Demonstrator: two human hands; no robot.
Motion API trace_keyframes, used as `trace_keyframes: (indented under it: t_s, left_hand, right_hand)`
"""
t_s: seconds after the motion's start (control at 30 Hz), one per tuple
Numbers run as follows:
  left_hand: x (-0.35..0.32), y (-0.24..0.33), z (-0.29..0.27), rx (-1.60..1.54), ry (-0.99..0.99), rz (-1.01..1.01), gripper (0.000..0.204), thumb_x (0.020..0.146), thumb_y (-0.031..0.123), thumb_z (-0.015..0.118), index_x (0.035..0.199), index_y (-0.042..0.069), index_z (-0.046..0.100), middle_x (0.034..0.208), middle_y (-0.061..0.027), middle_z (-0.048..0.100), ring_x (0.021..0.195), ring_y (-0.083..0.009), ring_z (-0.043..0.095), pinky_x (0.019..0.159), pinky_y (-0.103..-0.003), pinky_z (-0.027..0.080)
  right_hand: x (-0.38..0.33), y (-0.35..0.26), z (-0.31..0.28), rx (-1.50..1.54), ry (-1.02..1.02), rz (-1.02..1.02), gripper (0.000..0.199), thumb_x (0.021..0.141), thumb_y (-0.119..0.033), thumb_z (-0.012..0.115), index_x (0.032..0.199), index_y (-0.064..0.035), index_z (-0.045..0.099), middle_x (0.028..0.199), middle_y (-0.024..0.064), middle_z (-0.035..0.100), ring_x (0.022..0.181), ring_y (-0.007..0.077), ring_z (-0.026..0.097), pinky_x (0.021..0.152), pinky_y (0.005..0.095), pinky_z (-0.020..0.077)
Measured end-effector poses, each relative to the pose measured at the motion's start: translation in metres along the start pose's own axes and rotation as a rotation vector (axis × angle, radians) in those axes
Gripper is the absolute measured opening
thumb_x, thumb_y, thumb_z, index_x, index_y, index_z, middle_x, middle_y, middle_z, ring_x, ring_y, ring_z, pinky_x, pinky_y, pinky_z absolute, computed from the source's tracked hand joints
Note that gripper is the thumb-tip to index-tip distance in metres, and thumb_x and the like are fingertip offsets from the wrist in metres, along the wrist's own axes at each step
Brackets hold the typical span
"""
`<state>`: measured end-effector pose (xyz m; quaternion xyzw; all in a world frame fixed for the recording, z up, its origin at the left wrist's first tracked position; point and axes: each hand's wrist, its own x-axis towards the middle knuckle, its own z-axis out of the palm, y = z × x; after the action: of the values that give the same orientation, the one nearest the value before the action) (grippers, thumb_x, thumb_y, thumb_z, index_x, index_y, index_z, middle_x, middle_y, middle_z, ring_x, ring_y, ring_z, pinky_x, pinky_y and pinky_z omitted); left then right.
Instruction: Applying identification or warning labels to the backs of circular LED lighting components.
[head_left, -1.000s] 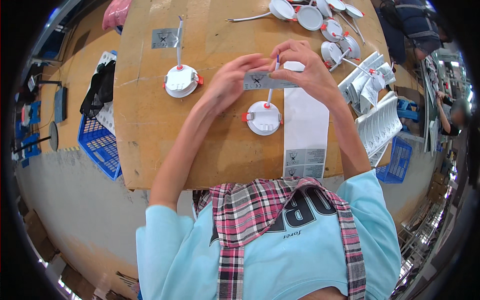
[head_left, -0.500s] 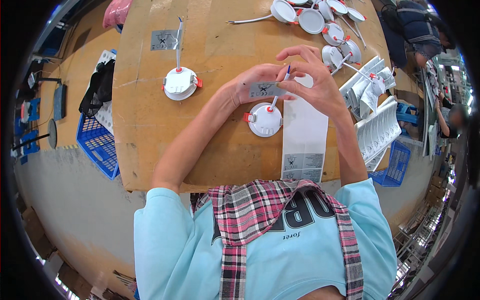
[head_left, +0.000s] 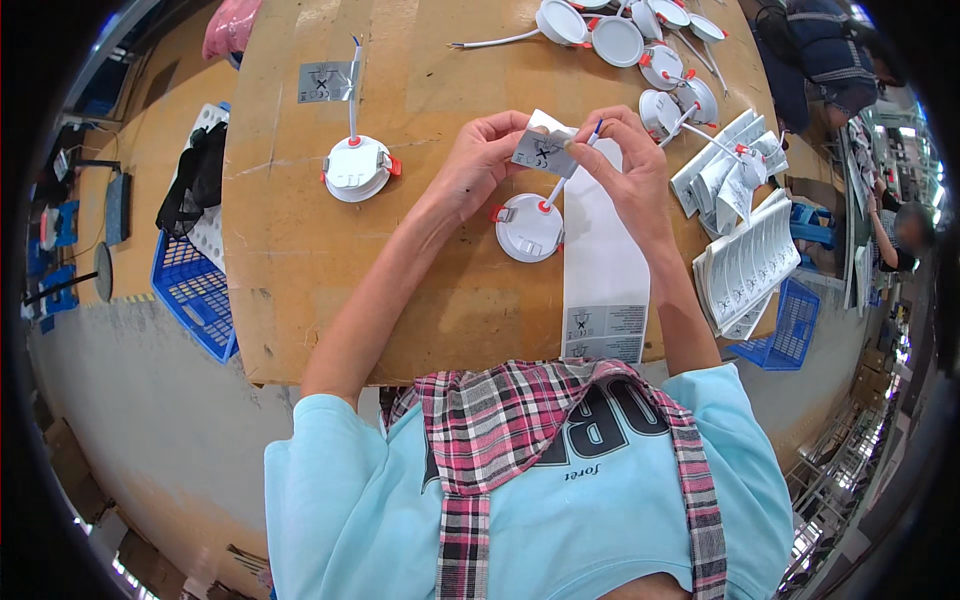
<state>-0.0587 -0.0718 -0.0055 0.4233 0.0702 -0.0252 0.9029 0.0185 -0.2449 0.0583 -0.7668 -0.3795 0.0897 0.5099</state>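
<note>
A small silver label (head_left: 541, 154) with a white backside flap sits in my left hand (head_left: 484, 163), its fingers and thumb closed on the left edge. My right hand (head_left: 628, 172) pinches the label's other edge together with a white cable (head_left: 554, 192), whose blue-tipped end sticks up past the thumb. That cable rises from a round white downlight (head_left: 530, 233) with red-ended spring clips, lying on the table below my hands. Under my right wrist runs a white backing strip (head_left: 606, 262) with silver labels at its near end.
Another downlight (head_left: 356, 174) lies at left, a silver label (head_left: 326, 82) on its cable. Several downlights (head_left: 617, 42) are heaped at the far right. Stacks of label sheets (head_left: 745, 262) lie at the table's right edge. Blue crates (head_left: 196, 300) stand beside the cardboard-covered table (head_left: 300, 290).
My left hand has shifted up, and the label now tilts with a white flap showing above it. My right hand has turned and closed its fingers more around the cable and label edge.
</note>
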Motion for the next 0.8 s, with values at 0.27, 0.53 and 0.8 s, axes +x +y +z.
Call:
trace_keyframes:
  t_s: [0.27, 0.53, 0.8]
  left_hand:
    - [-0.005, -0.004, 0.006, -0.035, 0.088, 0.068, 0.017, 0.091, 0.012, 0.058, 0.102, -0.001, 0.063, 0.096, -0.0075, 0.066, 0.090, -0.0144, 0.064, 0.084, -0.032, 0.055]
    - [-0.006, 0.000, 0.008, 0.041, 0.124, 0.080, 0.023, 0.091, 0.011, 0.058, 0.108, -0.003, 0.063, 0.099, -0.0108, 0.066, 0.089, -0.0166, 0.065, 0.082, -0.031, 0.056]
    - [-0.004, 0.002, 0.004, 0.082, 0.108, 0.063, 0.025, 0.090, 0.012, 0.059, 0.110, -0.003, 0.062, 0.099, -0.0104, 0.067, 0.088, -0.0159, 0.065, 0.081, -0.030, 0.057]
  right_hand:
    - [-0.003, 0.005, 0.007, 0.293, 0.104, 0.178, 0.012, 0.085, -0.012, 0.067, 0.089, -0.0013, 0.064, 0.086, 0.0017, 0.063, 0.077, 0.0087, 0.057, 0.072, 0.0258, 0.0469]
    - [-0.002, 0.009, 0.005, 0.284, 0.115, 0.251, 0.014, 0.086, -0.014, 0.066, 0.089, 0.0000, 0.064, 0.084, 0.0012, 0.063, 0.075, 0.0062, 0.055, 0.070, 0.0220, 0.0450]
    - [0.000, 0.013, 0.001, 0.286, 0.082, 0.264, 0.014, 0.086, -0.014, 0.067, 0.088, -0.0012, 0.064, 0.083, -0.0001, 0.063, 0.076, 0.0059, 0.053, 0.070, 0.0216, 0.0433]
